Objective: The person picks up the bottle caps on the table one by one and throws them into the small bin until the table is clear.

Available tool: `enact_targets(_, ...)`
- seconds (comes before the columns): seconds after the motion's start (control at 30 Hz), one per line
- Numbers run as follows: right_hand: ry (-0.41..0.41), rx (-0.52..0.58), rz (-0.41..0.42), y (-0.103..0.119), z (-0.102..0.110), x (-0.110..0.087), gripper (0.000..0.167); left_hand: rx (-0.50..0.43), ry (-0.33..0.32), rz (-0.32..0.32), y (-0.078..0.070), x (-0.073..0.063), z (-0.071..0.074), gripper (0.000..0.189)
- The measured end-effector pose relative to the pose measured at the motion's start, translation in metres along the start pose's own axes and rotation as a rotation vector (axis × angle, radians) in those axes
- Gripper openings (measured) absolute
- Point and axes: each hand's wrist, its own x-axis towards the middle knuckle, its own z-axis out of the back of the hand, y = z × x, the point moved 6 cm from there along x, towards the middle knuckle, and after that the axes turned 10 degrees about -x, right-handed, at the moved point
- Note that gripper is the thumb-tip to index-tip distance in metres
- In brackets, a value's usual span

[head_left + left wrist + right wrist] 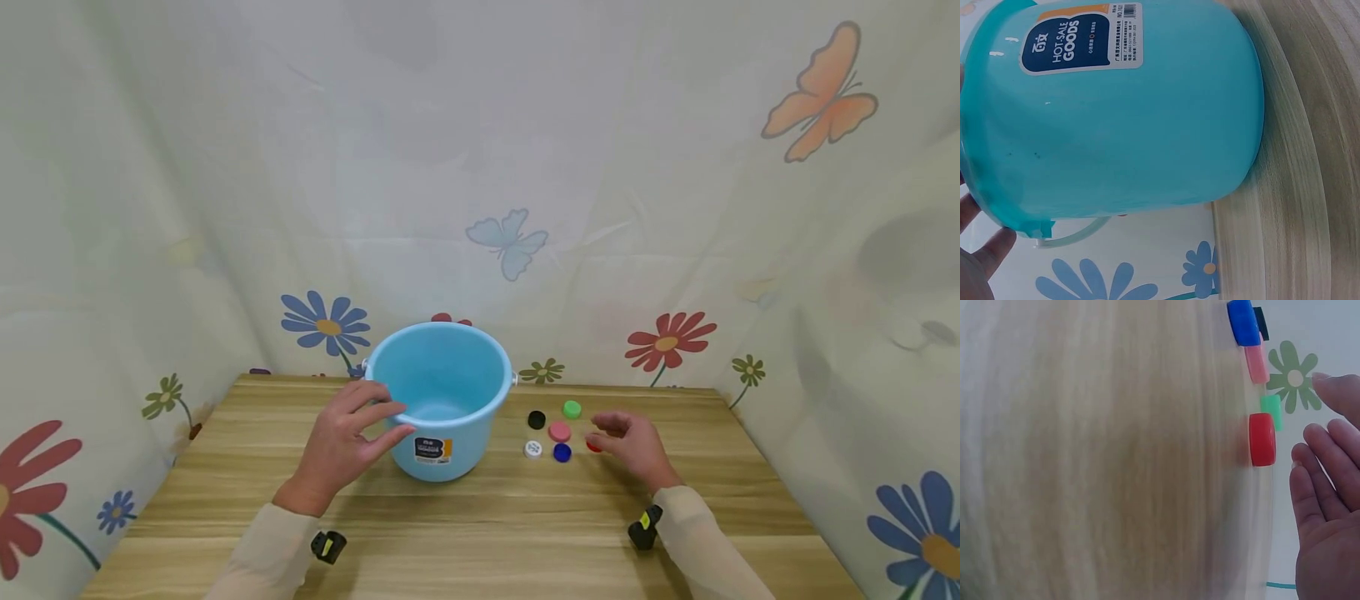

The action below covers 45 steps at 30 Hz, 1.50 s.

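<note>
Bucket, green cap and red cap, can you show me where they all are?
Bucket point(442, 365): head view, on its inside back wall.
Green cap point(572, 408): head view, on its top.
Red cap point(1262, 439): right wrist view, on the middle of its side.

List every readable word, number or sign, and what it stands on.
"HOT-SALE GOODS": label on the blue bucket.
"NO.", digits too blurred: same label, by the barcode.
Probably "百文", stylised: same label.
Smaller Chinese print there: too small to read.
White cap: marking too blurred.
</note>
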Motion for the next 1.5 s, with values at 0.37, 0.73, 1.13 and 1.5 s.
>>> enact_targets(0.37, 0.017, -0.116, 0.023, -0.005, -0.003, 0.005, 0.037, -0.012, 0.004, 0.017, 0.001, 0.000, 0.000, 0.038)
enact_targets(0.73, 0.031, -0.162, -0.010, -0.007, -0.004, 0.007, 0.033, -0.006, 0.002, -0.006, 0.001, 0.002, 0.000, 0.034)
enact_targets(1.13, 0.037, -0.242, 0.022, -0.005, -0.006, 0.010, 0.032, -0.001, 0.011, 0.016, 0.001, 0.002, 0.000, 0.039)
enact_targets(1.5, 0.037, -0.283, 0.005, -0.005, -0.009, 0.010, 0.032, -0.003, 0.005, 0.007, 0.000, 0.000, 0.001, 0.036)
